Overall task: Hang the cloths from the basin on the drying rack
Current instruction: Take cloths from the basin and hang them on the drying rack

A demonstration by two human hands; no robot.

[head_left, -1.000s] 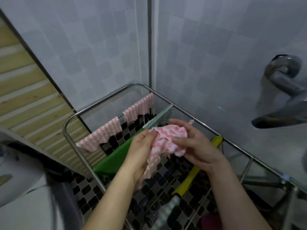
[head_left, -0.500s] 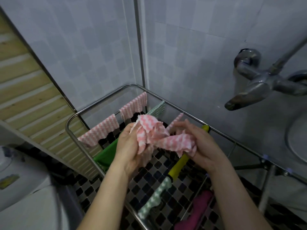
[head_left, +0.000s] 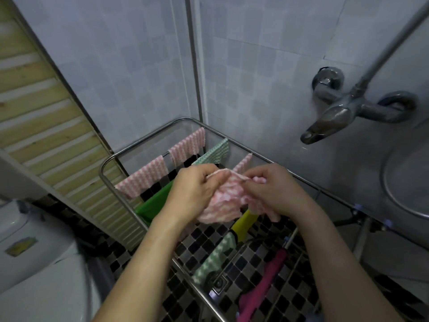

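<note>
Both hands hold one crumpled pink-and-white checked cloth (head_left: 226, 201) above the middle of the steel drying rack (head_left: 109, 163). My left hand (head_left: 193, 190) grips its left side and my right hand (head_left: 271, 191) pinches its upper right edge. On the rack's rails hang two pink checked cloths (head_left: 144, 175) at the back, a green checked cloth (head_left: 214, 152), a bright green cloth (head_left: 154, 201), a yellow cloth (head_left: 243, 221), another green checked cloth (head_left: 213, 256) and a magenta cloth (head_left: 262, 284). A narrow pink cloth (head_left: 243, 162) shows behind my hands.
A chrome tap (head_left: 329, 117) sticks out of the tiled wall at the right. The rim of a metal basin (head_left: 390, 194) curves in at the right edge. A white toilet (head_left: 34, 263) stands at the lower left. A wooden slatted panel (head_left: 34, 108) leans on the left.
The view has swung to the right, so the tap and basin rim now show more fully. My hands have drawn together on the cloth and shifted their grip along its upper edge.
</note>
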